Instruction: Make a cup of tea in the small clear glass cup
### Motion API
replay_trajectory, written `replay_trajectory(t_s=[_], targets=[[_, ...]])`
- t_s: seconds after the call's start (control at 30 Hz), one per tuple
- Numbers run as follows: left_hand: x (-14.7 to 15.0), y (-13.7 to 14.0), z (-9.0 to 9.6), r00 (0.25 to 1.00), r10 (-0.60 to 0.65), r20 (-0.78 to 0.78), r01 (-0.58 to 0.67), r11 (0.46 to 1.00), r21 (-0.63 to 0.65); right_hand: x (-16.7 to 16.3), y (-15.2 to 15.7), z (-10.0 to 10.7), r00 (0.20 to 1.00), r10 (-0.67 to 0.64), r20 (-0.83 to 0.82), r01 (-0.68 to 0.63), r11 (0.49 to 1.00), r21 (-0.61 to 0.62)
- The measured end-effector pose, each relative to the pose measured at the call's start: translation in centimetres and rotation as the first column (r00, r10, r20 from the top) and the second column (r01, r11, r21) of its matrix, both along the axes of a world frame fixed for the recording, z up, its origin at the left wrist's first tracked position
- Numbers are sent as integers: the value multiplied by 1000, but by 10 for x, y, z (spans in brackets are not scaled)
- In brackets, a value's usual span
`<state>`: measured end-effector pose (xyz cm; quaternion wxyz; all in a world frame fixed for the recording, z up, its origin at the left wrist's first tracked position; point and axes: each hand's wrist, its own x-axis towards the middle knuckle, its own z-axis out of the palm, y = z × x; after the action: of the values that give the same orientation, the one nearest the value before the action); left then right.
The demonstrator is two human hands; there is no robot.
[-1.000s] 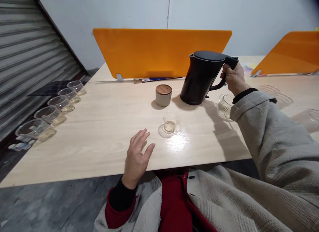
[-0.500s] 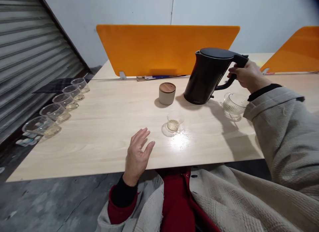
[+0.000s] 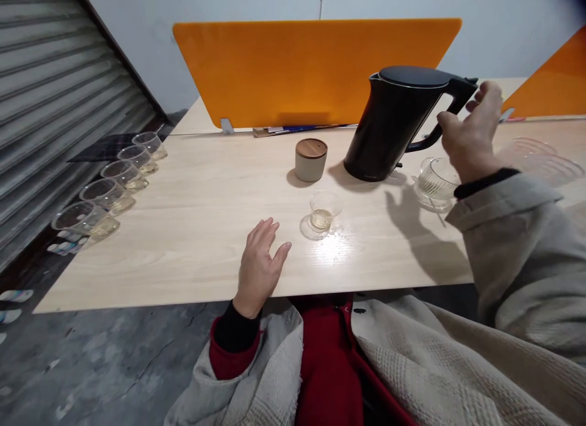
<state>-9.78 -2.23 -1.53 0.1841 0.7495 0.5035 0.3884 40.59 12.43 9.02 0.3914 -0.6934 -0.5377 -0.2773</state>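
A black electric kettle [image 3: 391,124] stands on the table, its handle toward my right hand [image 3: 478,130]. That hand is off the grip, fingers apart, right beside the handle; whether the thumb still touches it I cannot tell. My left hand [image 3: 262,264] is open and holds nothing, over the table near its front edge. Right of it and a little farther back is a small clear cup [image 3: 324,213] with pale liquid, wet spots around it. Behind the cup sits a grey canister [image 3: 311,163] with a wooden lid. Partly behind my right wrist is a ribbed glass cup [image 3: 433,185].
Several clear plastic cups [image 3: 107,197] with pale liquid line the left edge of the table [image 3: 183,255]. Clear, red-rimmed plastic items [image 3: 540,160] lie at the right. An orange divider [image 3: 293,72] stands along the back, papers [image 3: 293,130] at its foot.
My right hand has loosened from the kettle handle and opened beside it. The kettle stays standing. The view has shifted slightly, bringing the red-rimmed items at right into sight. My left hand remains open.
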Motion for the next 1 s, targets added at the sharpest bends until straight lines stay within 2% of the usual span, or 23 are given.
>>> replay_trajectory(t_s=[0.03, 0.1, 0.17, 0.2, 0.23, 0.3, 0.33, 0.4, 0.5, 0.57, 0.67, 1.0], targets=[[2, 2, 0, 999, 2, -49, -1, 1000, 18, -18, -19, -8, 996, 63, -65, -63, 998, 2], [7, 6, -1, 989, 1, -145, 6, 999, 51, -62, -59, -27, 975, 209, -79, -209, 978, 5], [14, 10, -1, 977, -22, -213, 36, 997, 64, -108, -95, -49, 925, 343, -164, -360, 929, -88], [17, 12, 0, 971, -41, -236, 56, 997, 58, -127, -109, -59, 875, 409, -260, -461, 868, -186], [21, 14, 0, 966, -63, -253, 77, 996, 45, -144, -118, -67, 802, 448, -396, -569, 775, -275], [28, 18, 2, 954, -115, -277, 118, 993, -7, -169, -126, -80, 623, 431, -653, -746, 578, -331], [31, 20, 2, 947, -141, -289, 133, 990, -46, -177, -126, -84, 545, 407, -733, -805, 499, -321], [37, 22, 4, 930, -185, -316, 150, 980, -132, -188, -119, -87, 429, 394, -813, -875, 405, -266], [43, 22, 9, 903, -242, -354, 162, 957, -242, -199, -106, -87, 317, 419, -851, -927, 325, -186], [45, 20, 13, 889, -279, -363, 180, 942, -284, -206, -102, -87, 279, 423, -862, -942, 295, -159], [45, 19, 15, 883, -309, -353, 207, 932, -299, -212, -103, -89, 269, 432, -861, -945, 293, -148], [40, 18, 4, 905, -304, -299, 232, 940, -251, -204, -110, -87, 353, 493, -795, -925, 310, -218]])
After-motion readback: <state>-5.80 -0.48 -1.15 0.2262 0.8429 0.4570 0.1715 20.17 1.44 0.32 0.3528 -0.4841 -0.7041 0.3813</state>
